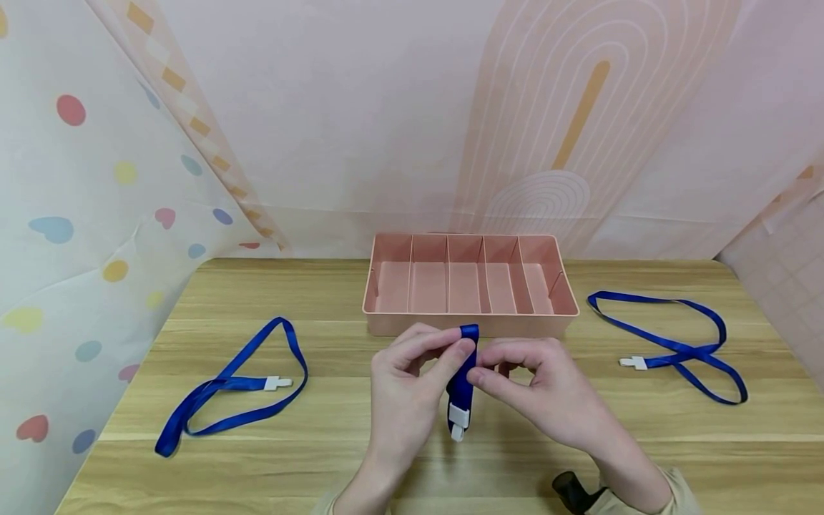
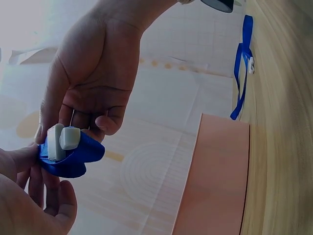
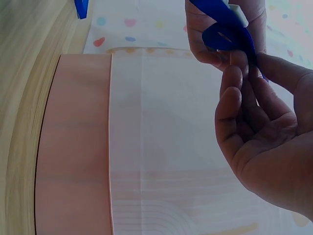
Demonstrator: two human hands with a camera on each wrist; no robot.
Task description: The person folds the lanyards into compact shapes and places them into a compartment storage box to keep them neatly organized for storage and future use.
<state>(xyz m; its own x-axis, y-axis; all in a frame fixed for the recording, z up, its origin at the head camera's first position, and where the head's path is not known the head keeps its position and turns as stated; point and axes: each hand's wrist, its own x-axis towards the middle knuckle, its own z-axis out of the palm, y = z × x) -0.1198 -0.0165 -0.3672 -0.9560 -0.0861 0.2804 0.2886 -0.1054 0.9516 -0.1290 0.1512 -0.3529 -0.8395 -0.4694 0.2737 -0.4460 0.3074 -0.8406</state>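
Note:
A blue lanyard [image 1: 460, 386], folded into a short bundle, is held up above the table in front of the tray. Its white plastic clip [image 1: 458, 416] hangs at the lower end. My left hand [image 1: 412, 379] pinches the bundle near its top between thumb and fingers. From the other side, my right hand [image 1: 547, 386] pinches the strap's right edge with thumb and fingertips. In the left wrist view, loops of the folded strap [image 2: 73, 164] bulge below the clip [image 2: 70, 138]. The right wrist view catches the blue strap [image 3: 225, 36] between both hands.
Behind the hands stands a pink tray [image 1: 470, 324] with several compartments. A second blue lanyard [image 1: 257, 413] lies loosely looped on the left side of the wooden table [image 1: 257, 479]. Another blue lanyard [image 1: 702, 350] lies crossed over itself at the right. Patterned cloth hangs behind the table.

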